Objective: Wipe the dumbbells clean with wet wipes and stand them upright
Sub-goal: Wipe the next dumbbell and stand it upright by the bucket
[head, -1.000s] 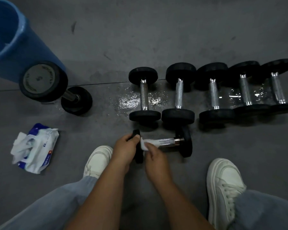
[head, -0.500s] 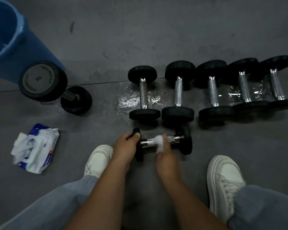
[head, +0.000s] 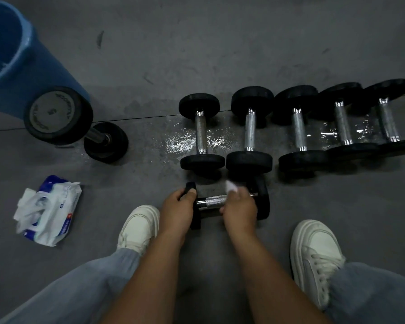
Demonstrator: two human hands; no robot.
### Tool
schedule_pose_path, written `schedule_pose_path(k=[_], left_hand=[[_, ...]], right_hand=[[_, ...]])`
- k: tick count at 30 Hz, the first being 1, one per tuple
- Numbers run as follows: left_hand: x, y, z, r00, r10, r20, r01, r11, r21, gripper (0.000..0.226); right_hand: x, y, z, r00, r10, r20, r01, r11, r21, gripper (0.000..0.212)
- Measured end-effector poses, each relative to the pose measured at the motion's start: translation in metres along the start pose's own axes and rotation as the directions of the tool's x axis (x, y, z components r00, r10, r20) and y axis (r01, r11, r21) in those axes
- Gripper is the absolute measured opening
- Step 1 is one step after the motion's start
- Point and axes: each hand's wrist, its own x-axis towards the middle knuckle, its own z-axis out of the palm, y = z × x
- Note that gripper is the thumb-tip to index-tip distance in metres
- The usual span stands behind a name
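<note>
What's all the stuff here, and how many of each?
bin: one, blue, top left
standing dumbbell: one, black, grey end face, beside the bin
lying dumbbells: five, black with silver handles, rowed on wet floor
held dumbbell: one, black and silver, near side of the row
wet wipe: one, white, on its handle
wipes pack: one, white and blue, floor at left
shoes: two, white, bottom
left hand: one, grips the held dumbbell's end
right hand: one, holds the wet wipe

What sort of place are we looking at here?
Probably a gym or weights room: a row of dumbbells lies on the grey floor, and a larger dumbbell sits beside a blue bin.
</note>
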Motion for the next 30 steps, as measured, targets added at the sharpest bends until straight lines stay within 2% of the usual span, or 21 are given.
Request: schedule_pose_path(k=[2, 3, 6, 7, 9, 10, 12, 13, 16, 17, 20, 21, 22, 23, 24, 26, 27, 29, 30], left_hand=[[0.0, 0.0, 0.001, 1.0, -0.001, -0.002, 0.001, 1.0, -0.008, 0.018], [0.0, -0.001, 0.001, 1.0, -0.006, -0.008, 0.006, 1.0, -0.017, 0.017], [-0.005, -0.002, 0.002, 0.999, 0.004, -0.047, -0.004, 1.0, -0.005, 0.016], [-0.007, -0.002, 0.002, 0.998, 0.014, -0.068, -0.012, 0.999, 0.03, 0.018], [-0.009, -0.002, 0.004, 0.993, 0.0, -0.116, 0.014, 0.993, 0.12, 0.026], [-0.01, -0.001, 0.004, 0.991, -0.017, -0.135, 0.039, 0.986, 0.163, 0.032], [-0.006, -0.003, 0.004, 0.989, -0.027, -0.143, 0.061, 0.97, 0.236, 0.046], [-0.004, -0.004, 0.004, 0.99, -0.031, -0.135, 0.067, 0.961, 0.267, 0.052], [0.0, -0.008, 0.004, 0.991, -0.046, -0.124, 0.086, 0.939, 0.333, 0.065], [0.001, -0.01, 0.005, 0.991, -0.061, -0.12, 0.097, 0.942, 0.321, 0.065], [-0.002, -0.017, 0.008, 0.99, -0.091, -0.111, 0.119, 0.952, 0.282, 0.058], [-0.005, -0.02, 0.009, 0.989, -0.099, -0.109, 0.127, 0.951, 0.284, 0.054], [-0.008, -0.023, 0.009, 0.989, -0.105, -0.105, 0.131, 0.953, 0.273, 0.052], [-0.011, -0.025, 0.011, 0.988, -0.114, -0.1, 0.136, 0.96, 0.246, 0.049], [-0.015, -0.026, 0.012, 0.988, -0.118, -0.1, 0.138, 0.966, 0.219, 0.046], [-0.021, -0.032, 0.015, 0.987, -0.108, -0.118, 0.131, 0.97, 0.206, 0.042], [-0.023, -0.037, 0.016, 0.987, -0.096, -0.13, 0.122, 0.971, 0.204, 0.042], [-0.024, -0.044, 0.016, 0.986, -0.087, -0.142, 0.115, 0.973, 0.2, 0.046], [-0.022, -0.044, 0.017, 0.986, -0.095, -0.139, 0.122, 0.972, 0.203, 0.047]], right_hand=[[-0.004, -0.003, 0.005, 0.973, 0.06, 0.224, -0.058, 0.998, -0.015, 0.021], [-0.004, -0.003, 0.005, 0.959, 0.077, 0.274, -0.083, 0.997, 0.009, 0.02], [-0.003, -0.001, 0.0, 0.986, 0.123, 0.116, -0.133, 0.988, 0.083, 0.024], [-0.005, 0.0, 0.0, 0.981, 0.142, 0.131, -0.155, 0.984, 0.091, 0.025], [-0.012, -0.006, 0.0, 0.959, 0.135, 0.249, -0.157, 0.985, 0.074, 0.027], [-0.01, -0.01, -0.002, 0.964, 0.123, 0.234, -0.145, 0.986, 0.078, 0.028], [0.0, -0.017, -0.006, 0.982, 0.13, 0.137, -0.156, 0.968, 0.195, 0.027], [0.0, -0.021, -0.007, 0.975, 0.183, 0.125, -0.211, 0.939, 0.271, 0.026], [-0.029, -0.014, 0.006, 0.89, 0.28, 0.359, -0.362, 0.914, 0.185, 0.02], [-0.035, -0.011, 0.008, 0.883, 0.283, 0.374, -0.378, 0.901, 0.212, 0.021], [-0.023, -0.008, 0.01, 0.978, 0.13, 0.161, -0.16, 0.968, 0.191, 0.024], [-0.018, -0.005, 0.009, 0.982, 0.085, 0.168, -0.1, 0.991, 0.083, 0.022], [-0.02, -0.004, 0.007, 0.976, 0.071, 0.208, -0.052, 0.994, -0.094, 0.021], [-0.022, 0.006, 0.007, 0.968, 0.076, 0.24, -0.019, 0.973, -0.23, 0.022], [-0.027, 0.01, 0.004, 0.964, 0.089, 0.252, -0.011, 0.955, -0.296, 0.024], [-0.037, 0.011, 0.0, 0.94, 0.098, 0.326, 0.031, 0.929, -0.369, 0.03], [-0.038, 0.007, 0.0, 0.936, 0.056, 0.348, 0.086, 0.921, -0.38, 0.031], [-0.036, 0.003, 0.003, 0.948, -0.017, 0.317, 0.153, 0.9, -0.409, 0.031], [-0.036, 0.002, 0.002, 0.958, 0.015, 0.287, 0.113, 0.9, -0.421, 0.027]])
